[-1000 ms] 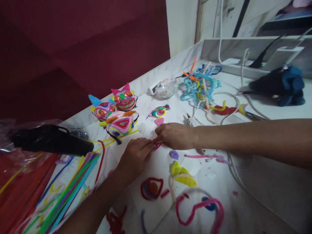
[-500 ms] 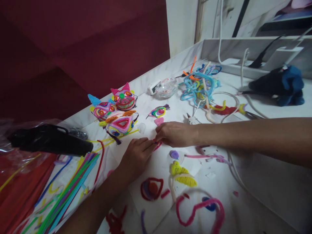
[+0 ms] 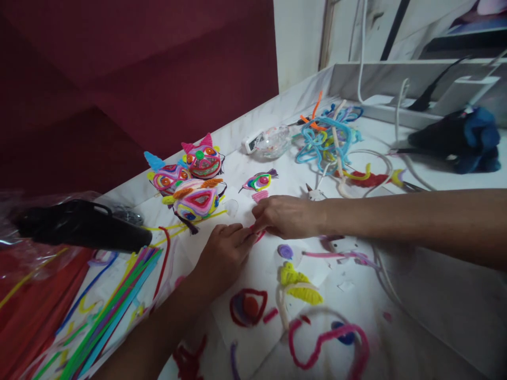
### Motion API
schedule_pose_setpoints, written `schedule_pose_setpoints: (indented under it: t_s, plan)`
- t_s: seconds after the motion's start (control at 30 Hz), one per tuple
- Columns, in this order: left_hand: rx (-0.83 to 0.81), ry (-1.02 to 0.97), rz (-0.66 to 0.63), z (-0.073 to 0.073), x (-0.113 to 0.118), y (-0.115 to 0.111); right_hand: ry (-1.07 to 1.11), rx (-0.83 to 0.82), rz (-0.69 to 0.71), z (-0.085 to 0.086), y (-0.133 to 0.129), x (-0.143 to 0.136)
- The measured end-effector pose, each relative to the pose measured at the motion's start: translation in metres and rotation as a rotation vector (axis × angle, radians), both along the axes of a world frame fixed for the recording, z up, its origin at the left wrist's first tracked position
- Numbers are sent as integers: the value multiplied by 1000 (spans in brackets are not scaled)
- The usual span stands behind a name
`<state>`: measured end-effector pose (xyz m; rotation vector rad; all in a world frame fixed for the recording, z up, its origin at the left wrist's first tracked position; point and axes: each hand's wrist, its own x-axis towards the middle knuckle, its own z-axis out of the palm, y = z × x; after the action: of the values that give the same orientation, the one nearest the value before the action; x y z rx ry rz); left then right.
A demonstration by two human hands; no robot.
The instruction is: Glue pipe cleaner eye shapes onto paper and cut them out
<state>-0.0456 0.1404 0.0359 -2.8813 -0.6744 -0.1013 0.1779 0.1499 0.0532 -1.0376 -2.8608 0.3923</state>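
Note:
My right hand (image 3: 283,216) is closed, its fingertips pinching a small pinkish-red pipe cleaner piece (image 3: 260,236) low over the white paper. From the lower left my left hand (image 3: 225,250) meets it, thumb and forefinger pressed together at the left end of that piece. Most of the piece is hidden by the fingers. Just beyond them lies a pink striped pipe cleaner patch (image 3: 260,196), and past it an eye-shaped piece (image 3: 261,181) with a dark tassel. Nearer me rests a red-edged eye shape (image 3: 249,307). A purple coil (image 3: 285,252) sits right of the hands.
Several colourful animal-face ornaments (image 3: 202,199) stand at the back left. Loose pipe cleaners (image 3: 114,311) lie beside a black object (image 3: 83,224). A blue tangle of pipe cleaners (image 3: 327,137), white cables (image 3: 404,105) and a dark-blue bundle (image 3: 459,140) occupy the right side.
The whole view has shifted very slightly, so things appear a little further right. Both hands keep their hold on the pinkish-red pipe cleaner piece, with barely any finger movement visible.

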Motion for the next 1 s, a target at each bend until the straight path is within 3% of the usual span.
schedule_pose_setpoints:
  t_s: [0.37,0.53,1.0]
  plan:
    - [-55,-75,-13,5,-6,0,-103,167,137,-5,10,3]
    - [-6,-120,-21,6,-13,4,-177,228,183,-3,10,2]
    - [-118,37,-53,7,0,36,-301,417,165,-7,-4,-4]
